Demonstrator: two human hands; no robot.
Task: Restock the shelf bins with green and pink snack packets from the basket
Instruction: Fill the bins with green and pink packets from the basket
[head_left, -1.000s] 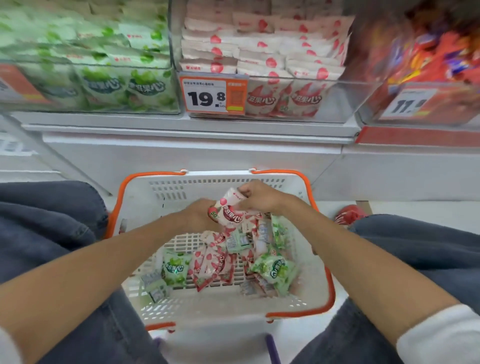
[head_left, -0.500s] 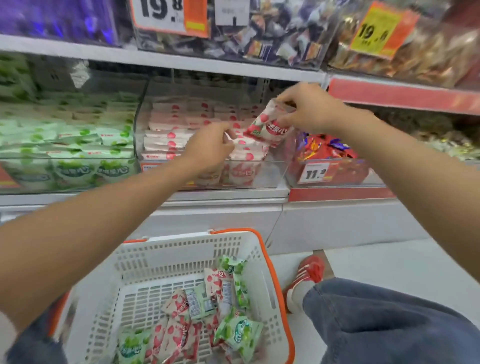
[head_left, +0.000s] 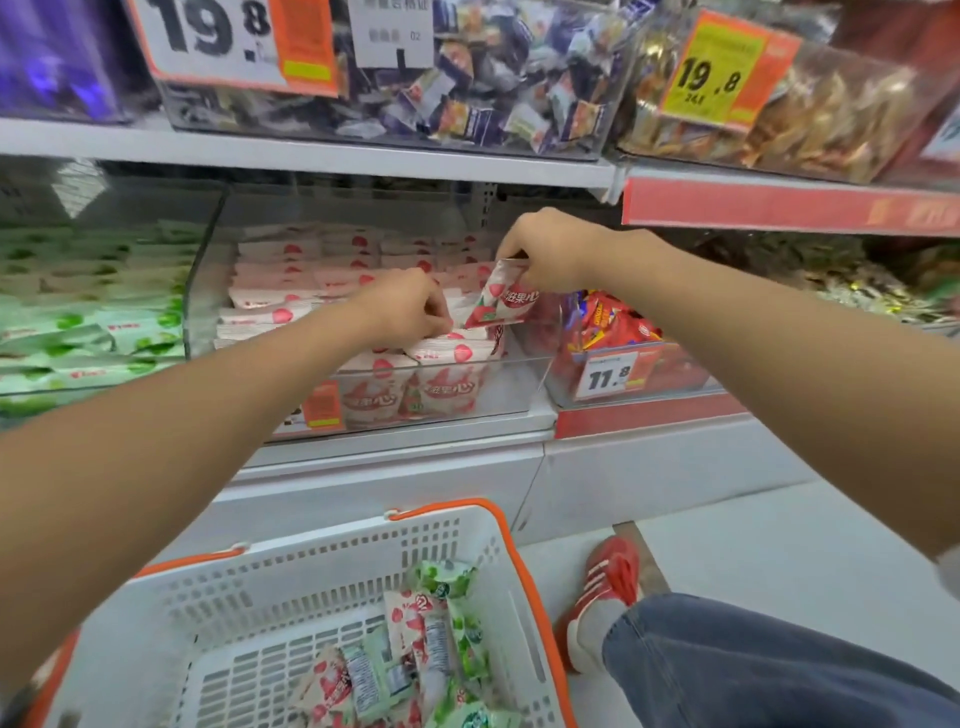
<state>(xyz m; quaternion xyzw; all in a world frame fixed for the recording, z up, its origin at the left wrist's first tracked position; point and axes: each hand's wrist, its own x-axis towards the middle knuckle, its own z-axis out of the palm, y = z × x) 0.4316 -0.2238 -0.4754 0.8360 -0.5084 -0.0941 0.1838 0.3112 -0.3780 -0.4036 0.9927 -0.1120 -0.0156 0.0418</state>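
One pink snack packet (head_left: 506, 304) hangs upright over the front right corner of the pink bin (head_left: 519, 384), a clear box on the lower shelf. The right hand (head_left: 550, 254) pinches it by its top edge, probably so it can drop in standing, like the row along the bin's front wall. The left hand (head_left: 410, 312) sits just beside it on the stacked pink packets (head_left: 291, 291), fingers curled downward. It seems to be steadying or parting the stack to make room, but I cannot tell whether it grips anything. Just left on the same shelf stands the green bin (head_left: 104, 332), full of green packets lying flat.

On the floor at the shelf's base sits one white basket (head_left: 332, 551) with orange handles. Loose green and pink packets (head_left: 415, 644) lie heaped toward its near right corner. They overlap too much for an exact count, perhaps ten or so showing, so I judge the restocking is partway done.

In all there are two hands, one packet held, two bins to fill and one basket. Right of the pink bin is one bin of red-wrapped snacks (head_left: 608, 322) with an 11.8 price tag (head_left: 605, 375). The upper shelf shows a bin of mixed wrapped sweets (head_left: 467, 88) and a bin of brown snacks (head_left: 831, 119), each tagged 19.8. One red shoe (head_left: 602, 597) rests beside the basket's right edge.
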